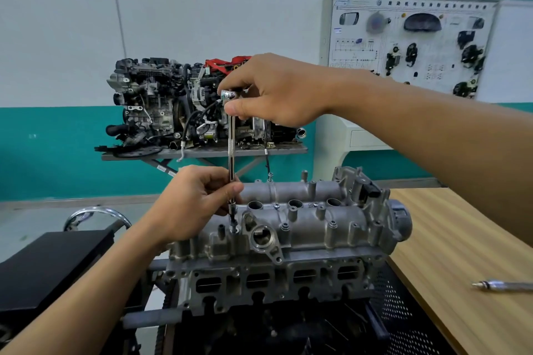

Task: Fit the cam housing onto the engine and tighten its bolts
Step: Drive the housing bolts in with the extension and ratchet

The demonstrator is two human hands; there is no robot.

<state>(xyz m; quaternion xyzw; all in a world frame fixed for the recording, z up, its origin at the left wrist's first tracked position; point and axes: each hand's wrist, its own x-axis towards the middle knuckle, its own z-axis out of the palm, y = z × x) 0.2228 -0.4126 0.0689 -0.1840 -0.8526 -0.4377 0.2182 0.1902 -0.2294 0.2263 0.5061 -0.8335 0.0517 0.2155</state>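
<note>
I am in a car-mechanics training workshop. A bare engine (277, 277) stands in front of me beside a wooden table (461, 239), and I hold a long socket wrench (231, 153) upright over it. Against the white and teal wall (57, 153), a second engine (150, 101) with its hoses and wiring sits on a grey metal shelf (282, 150). To the right of that is a teaching board (444, 46) with a wiring diagram and car parts fixed to it, among them a mirror (349, 19) and a dashboard dial unit (422, 22).
</note>
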